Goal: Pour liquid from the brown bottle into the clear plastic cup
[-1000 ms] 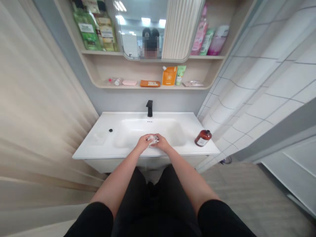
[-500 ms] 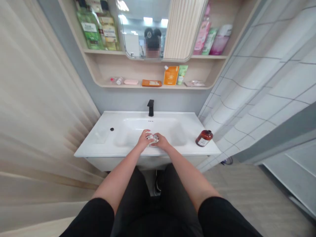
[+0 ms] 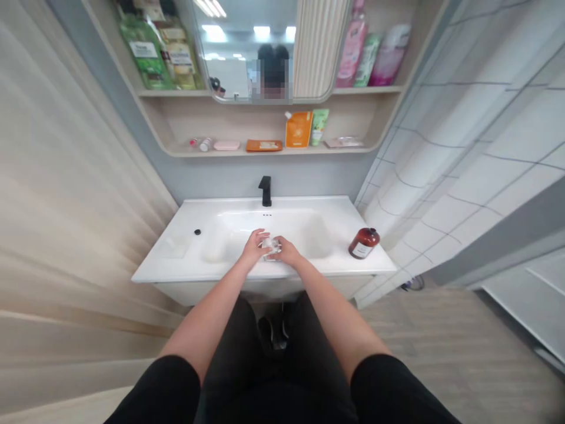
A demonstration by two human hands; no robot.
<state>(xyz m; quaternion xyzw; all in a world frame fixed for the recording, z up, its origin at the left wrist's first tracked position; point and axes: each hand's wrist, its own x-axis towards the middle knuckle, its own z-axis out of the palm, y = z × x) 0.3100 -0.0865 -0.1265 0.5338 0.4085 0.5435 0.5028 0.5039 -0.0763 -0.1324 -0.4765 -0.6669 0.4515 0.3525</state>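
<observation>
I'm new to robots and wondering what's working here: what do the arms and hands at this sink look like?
They're a person's. Plain black fabric short sleeves cover the upper arms, with bare forearms below. The bare, ungloved left hand and right hand show no cables; any rings are too small to make out.

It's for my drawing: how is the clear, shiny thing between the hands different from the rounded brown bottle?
The clear, shiny thing looks see-through; the rounded brown bottle is much darker. The clear thing is smaller than the bottle. The clear thing is between the left hand and right hand; the bottle rests on the white counter. Both look shiny.
</observation>
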